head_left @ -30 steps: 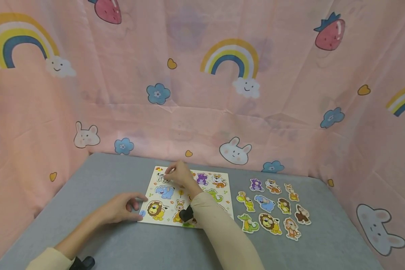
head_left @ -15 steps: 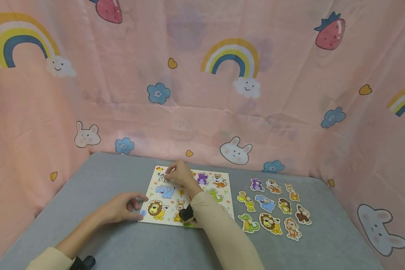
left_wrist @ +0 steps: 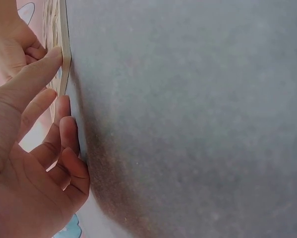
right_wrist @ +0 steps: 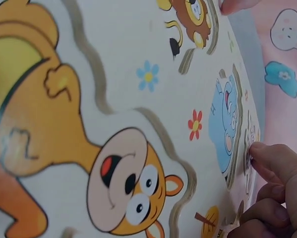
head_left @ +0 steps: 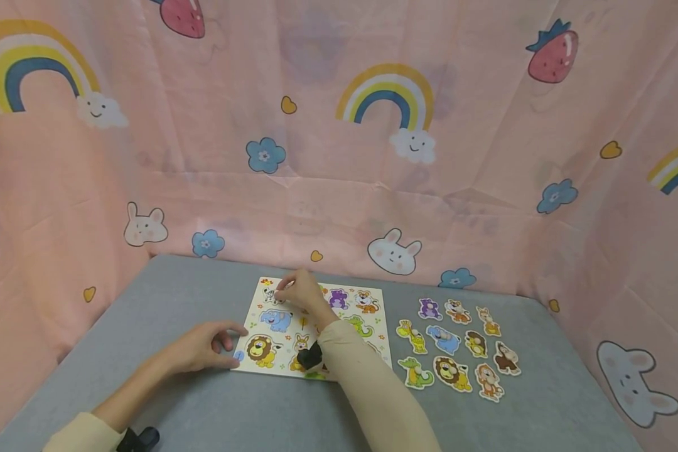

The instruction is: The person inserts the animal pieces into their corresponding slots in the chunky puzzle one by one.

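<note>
A white animal puzzle board [head_left: 285,339] lies on the grey cloth, printed with a lion, an elephant, a kangaroo and other animals in cut-out hollows. At its upper left, my right hand [head_left: 305,294] pinches the edge of a zebra puzzle piece [head_left: 270,296] with thumb and forefinger. In the right wrist view, the fingertips [right_wrist: 257,148] touch this piece over the board. My left hand [head_left: 203,348] touches the board's left edge with thumb and forefinger, its other fingers loosely bent. The left wrist view has the thumb [left_wrist: 51,59] lying against the board's rim. My right forearm hides part of the board.
Several loose animal pieces lie right of the board, including an elephant piece [head_left: 443,339], a lion piece [head_left: 453,375] and a crocodile piece [head_left: 415,374]. Behind the grey table [head_left: 192,289] hangs a pink patterned curtain [head_left: 328,207].
</note>
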Demonstrator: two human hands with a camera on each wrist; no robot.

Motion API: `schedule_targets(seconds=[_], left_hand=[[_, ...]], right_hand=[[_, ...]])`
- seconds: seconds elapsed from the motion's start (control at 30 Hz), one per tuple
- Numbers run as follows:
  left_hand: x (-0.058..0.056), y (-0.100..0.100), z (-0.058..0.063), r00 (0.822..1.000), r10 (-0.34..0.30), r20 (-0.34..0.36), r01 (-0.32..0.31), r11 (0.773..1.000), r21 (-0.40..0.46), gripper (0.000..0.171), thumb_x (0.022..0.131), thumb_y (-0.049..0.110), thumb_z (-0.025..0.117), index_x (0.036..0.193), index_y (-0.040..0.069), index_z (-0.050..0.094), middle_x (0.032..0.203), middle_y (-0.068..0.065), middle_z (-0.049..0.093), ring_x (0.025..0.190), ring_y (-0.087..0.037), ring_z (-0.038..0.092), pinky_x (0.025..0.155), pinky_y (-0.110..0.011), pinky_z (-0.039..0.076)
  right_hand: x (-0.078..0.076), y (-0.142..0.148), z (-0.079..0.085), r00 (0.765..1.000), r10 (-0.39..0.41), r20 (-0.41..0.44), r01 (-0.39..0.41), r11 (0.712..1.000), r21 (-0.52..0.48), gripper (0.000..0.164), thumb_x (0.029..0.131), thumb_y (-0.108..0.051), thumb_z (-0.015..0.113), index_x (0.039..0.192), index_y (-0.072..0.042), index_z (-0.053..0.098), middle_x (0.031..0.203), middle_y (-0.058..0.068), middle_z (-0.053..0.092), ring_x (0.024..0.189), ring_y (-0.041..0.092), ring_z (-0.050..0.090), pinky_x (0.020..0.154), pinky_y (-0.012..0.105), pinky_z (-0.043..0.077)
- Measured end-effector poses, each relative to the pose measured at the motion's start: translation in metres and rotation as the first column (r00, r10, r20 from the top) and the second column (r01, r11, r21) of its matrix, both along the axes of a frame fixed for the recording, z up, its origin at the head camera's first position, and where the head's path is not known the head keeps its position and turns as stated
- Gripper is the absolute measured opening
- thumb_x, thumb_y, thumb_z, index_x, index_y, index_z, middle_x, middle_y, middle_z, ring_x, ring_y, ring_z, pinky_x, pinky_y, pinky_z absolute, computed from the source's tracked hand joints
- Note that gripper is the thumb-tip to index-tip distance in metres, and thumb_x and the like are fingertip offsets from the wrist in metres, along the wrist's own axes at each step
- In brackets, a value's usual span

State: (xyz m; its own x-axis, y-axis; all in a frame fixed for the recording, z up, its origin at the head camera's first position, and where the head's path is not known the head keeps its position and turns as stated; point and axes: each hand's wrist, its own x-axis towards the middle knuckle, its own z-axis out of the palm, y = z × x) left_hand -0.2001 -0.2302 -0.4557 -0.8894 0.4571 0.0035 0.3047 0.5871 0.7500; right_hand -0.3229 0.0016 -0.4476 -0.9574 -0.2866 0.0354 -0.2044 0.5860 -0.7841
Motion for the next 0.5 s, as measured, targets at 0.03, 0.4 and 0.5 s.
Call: schedule_targets(seconds=[0.03, 0.4, 0.5], left_hand=[[0.0001, 0.0000, 0.0003, 1.000, 0.001, 0.001, -0.001, 1.000, -0.001, 0.052, 0.078, 0.015, 0.089, 0.124, 0.003, 0.066, 0.085, -0.001, 0.056, 0.070, -0.016, 0.051, 0.060, -0.026, 0.040], [0.0023, 0.0017, 0.0039, 1.000, 0.009, 0.004, -0.009, 1.000, -0.018, 0.053, 0.078, 0.016, 0.089, 0.124, 0.004, 0.066, 0.086, -0.001, 0.056, 0.071, -0.017, 0.051, 0.060, -0.027, 0.040], [0.0025, 0.0020, 0.0044, 1.000, 0.013, 0.007, -0.013, 1.000, -0.018, 0.053, 0.078, 0.016, 0.089, 0.124, 0.003, 0.066, 0.086, -0.001, 0.056, 0.071, -0.017, 0.051, 0.060, -0.027, 0.040]], right_hand=[[0.0003, -0.0003, 0.0004, 1.000, -0.005, 0.002, 0.005, 1.000, -0.003, 0.007, 0.086, -0.013, 0.082, 0.084, -0.008, 0.078, 0.086, 0.000, 0.064, 0.072, 0.016, 0.054, 0.063, 0.028, 0.044], [0.0036, -0.0031, 0.0032, 0.998, -0.061, 0.031, 0.061, 0.998, 0.003, 0.008, 0.085, -0.013, 0.084, 0.082, -0.010, 0.077, 0.101, 0.003, 0.065, 0.085, 0.020, 0.055, 0.073, 0.034, 0.046], [0.0042, -0.0038, 0.0048, 0.996, -0.075, 0.040, 0.075, 0.997, 0.011, 0.009, 0.085, -0.014, 0.084, 0.081, -0.011, 0.077, 0.108, 0.004, 0.065, 0.089, 0.022, 0.055, 0.074, 0.034, 0.046]])
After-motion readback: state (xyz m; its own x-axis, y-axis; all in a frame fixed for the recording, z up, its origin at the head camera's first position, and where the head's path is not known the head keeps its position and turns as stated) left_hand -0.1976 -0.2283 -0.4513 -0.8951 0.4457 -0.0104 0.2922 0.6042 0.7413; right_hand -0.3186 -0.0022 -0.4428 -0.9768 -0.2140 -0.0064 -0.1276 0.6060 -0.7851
